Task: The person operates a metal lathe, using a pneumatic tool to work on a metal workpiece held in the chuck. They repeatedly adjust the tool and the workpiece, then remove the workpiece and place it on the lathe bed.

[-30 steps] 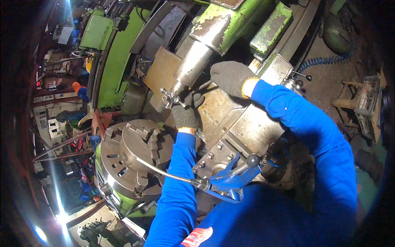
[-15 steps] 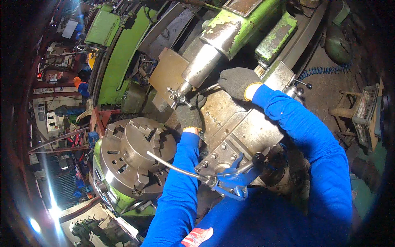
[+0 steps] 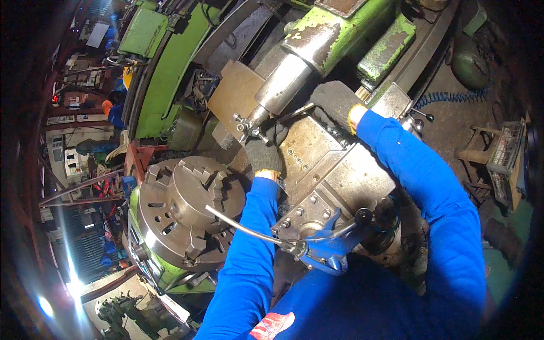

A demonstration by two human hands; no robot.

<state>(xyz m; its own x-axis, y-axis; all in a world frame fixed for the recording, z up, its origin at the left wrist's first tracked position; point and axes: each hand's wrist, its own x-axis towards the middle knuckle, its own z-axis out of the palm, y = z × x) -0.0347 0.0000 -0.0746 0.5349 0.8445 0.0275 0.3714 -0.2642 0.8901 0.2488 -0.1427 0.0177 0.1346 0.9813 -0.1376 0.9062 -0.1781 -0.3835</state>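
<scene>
My right hand (image 3: pixel 335 105), in a dark grey knitted glove, is closed round the right end of a thin metal bar (image 3: pixel 298 111). The bar slants down to the left, toward a metal fitting with short projecting arms (image 3: pixel 248 128) at the end of the lathe's shiny tailstock quill (image 3: pixel 284 84). My left hand (image 3: pixel 264 154), gloved too, is against the underside of that fitting, fingers curled up around its lower side. Its fingertips and the bar's left end are partly hidden. Below the right hand lies the steel slide (image 3: pixel 306 160) of the lathe carriage.
A large jawed chuck (image 3: pixel 190 209) stands left of my left forearm. A blue trigger-handled gun with a bent metal tube (image 3: pixel 326 246) lies close before my body. The worn green tailstock (image 3: pixel 345 37) rises beyond. Lever handles (image 3: pixel 422 116) jut out past my right wrist.
My right hand has moved slightly up and away, and the bar's right end has risen with it, so the bar slants more steeply. The left hand stays at the fitting. The view has shifted a little.
</scene>
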